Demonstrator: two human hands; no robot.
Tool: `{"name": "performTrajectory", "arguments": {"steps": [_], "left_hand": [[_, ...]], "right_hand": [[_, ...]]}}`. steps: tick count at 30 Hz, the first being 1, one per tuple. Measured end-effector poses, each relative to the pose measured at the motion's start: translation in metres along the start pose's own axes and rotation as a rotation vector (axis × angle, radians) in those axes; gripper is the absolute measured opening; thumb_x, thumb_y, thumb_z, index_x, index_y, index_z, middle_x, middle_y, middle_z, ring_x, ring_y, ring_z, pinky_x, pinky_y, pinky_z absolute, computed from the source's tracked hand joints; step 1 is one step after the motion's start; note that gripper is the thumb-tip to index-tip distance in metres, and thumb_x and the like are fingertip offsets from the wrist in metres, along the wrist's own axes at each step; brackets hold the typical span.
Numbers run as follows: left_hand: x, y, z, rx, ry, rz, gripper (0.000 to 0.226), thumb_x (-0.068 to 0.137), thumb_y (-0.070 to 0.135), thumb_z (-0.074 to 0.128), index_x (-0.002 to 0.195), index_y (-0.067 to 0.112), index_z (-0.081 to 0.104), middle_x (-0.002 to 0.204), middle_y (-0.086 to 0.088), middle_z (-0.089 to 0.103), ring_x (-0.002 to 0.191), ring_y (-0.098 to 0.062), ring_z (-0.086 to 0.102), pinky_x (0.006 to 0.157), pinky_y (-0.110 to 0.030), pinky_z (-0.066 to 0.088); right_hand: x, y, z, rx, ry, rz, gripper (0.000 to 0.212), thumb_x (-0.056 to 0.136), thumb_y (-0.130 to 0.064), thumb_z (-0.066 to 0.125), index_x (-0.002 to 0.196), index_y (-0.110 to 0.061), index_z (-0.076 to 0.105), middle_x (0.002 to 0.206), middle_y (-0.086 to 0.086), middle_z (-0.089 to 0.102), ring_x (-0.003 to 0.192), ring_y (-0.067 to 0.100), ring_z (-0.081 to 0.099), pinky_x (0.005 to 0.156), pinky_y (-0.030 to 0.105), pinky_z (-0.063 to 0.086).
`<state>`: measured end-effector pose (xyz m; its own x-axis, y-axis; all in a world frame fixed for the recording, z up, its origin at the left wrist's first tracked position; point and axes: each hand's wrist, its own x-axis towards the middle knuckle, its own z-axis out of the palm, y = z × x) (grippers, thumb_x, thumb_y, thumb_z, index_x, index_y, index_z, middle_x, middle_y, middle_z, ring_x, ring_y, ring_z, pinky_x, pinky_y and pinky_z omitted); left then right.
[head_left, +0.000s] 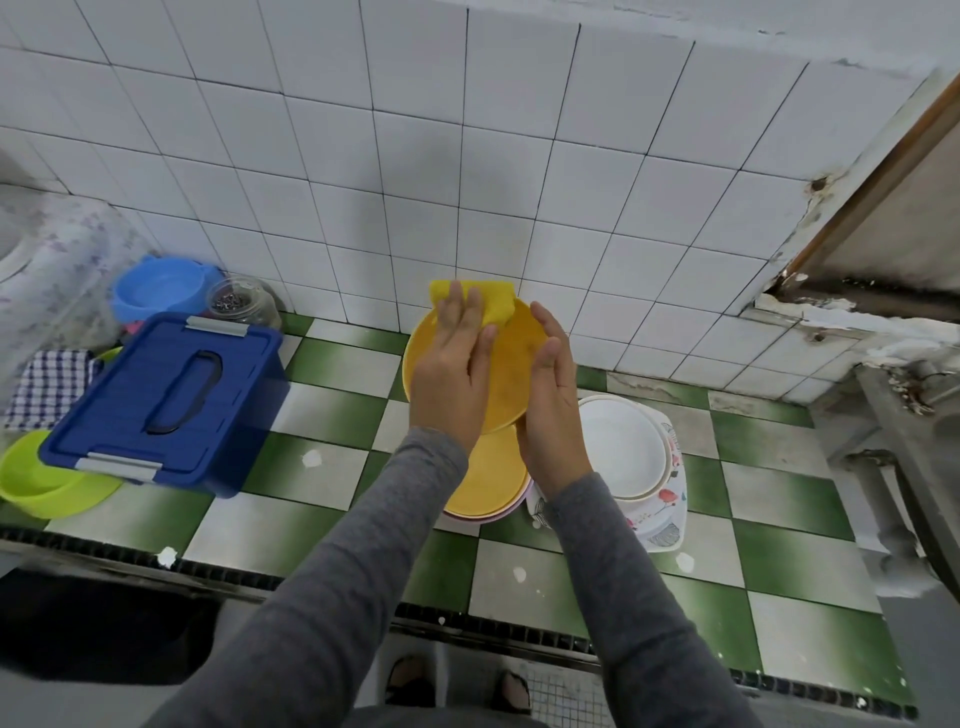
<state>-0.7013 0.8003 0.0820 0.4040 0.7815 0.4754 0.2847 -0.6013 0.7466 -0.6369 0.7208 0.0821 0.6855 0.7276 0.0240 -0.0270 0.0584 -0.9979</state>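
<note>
Nearest: stack of plates on counter, at 6 o'clock of both hands. Above it, yellow plate held tilted, face toward person. Right hand grips rim at 3 o'clock, fingers curved round edge. Left hand flat, fingers straight, pressing yellow cloth at plate's 12 o'clock. Bare plate face lies at 5 o'clock of its fingertips

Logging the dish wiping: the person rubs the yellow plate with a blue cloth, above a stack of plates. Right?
No: the head view shows a yellow cloth, not blue. The left hand presses it on the yellow plate, which the right hand holds above the stack of plates.
</note>
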Motion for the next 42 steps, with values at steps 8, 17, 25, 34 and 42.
{"name": "performTrajectory", "arguments": {"steps": [8,17,25,34,42], "left_hand": [[0.004,-0.017,0.019,0.347,-0.688,0.024,0.073,0.107,0.045,0.017,0.147,0.008,-0.031,0.145,-0.012,-0.05,0.133,-0.029,-0.048,0.117,-0.043,-0.025],[0.004,-0.011,0.011,0.46,-0.768,0.055,0.058,0.108,0.037,0.009,0.14,0.019,-0.036,0.145,0.0,-0.047,0.134,-0.017,-0.042,0.12,-0.038,-0.018],[0.011,-0.012,0.016,0.291,-0.871,0.044,0.061,0.11,0.031,0.015,0.147,0.015,-0.03,0.142,-0.007,-0.053,0.133,-0.026,-0.047,0.121,-0.048,-0.014],[0.017,0.005,-0.02,0.194,-1.115,0.029,0.048,0.109,0.035,0.022,0.156,0.036,0.01,0.164,0.02,0.002,0.152,-0.008,0.004,0.121,-0.031,0.01],[0.009,-0.01,-0.014,0.847,-0.934,0.075,0.054,0.108,0.038,0.013,0.159,0.027,0.002,0.167,0.004,-0.006,0.154,-0.025,-0.003,0.123,-0.043,0.003]], "right_hand": [[0.004,0.003,-0.003,0.062,-0.005,-0.01,0.052,0.088,-0.073,0.04,0.134,-0.052,0.053,0.149,-0.007,0.046,0.138,0.018,0.046,0.109,0.052,0.045],[0.007,0.002,-0.003,0.1,-0.026,-0.002,0.046,0.093,-0.066,0.039,0.134,-0.052,0.054,0.151,-0.005,0.046,0.139,0.021,0.045,0.111,0.054,0.043],[0.011,-0.003,-0.009,0.034,-0.051,-0.012,0.048,0.09,-0.075,0.039,0.133,-0.056,0.053,0.149,-0.004,0.046,0.139,0.022,0.045,0.111,0.056,0.042],[0.025,-0.01,-0.022,-0.043,0.035,-0.028,0.041,0.094,-0.07,0.033,0.127,-0.06,0.055,0.144,-0.012,0.043,0.137,0.017,0.043,0.112,0.056,0.04],[0.025,-0.009,-0.017,-0.13,0.069,-0.081,0.031,0.103,-0.053,0.031,0.12,-0.058,0.057,0.13,-0.007,0.046,0.122,0.012,0.05,0.105,0.05,0.047]]}}
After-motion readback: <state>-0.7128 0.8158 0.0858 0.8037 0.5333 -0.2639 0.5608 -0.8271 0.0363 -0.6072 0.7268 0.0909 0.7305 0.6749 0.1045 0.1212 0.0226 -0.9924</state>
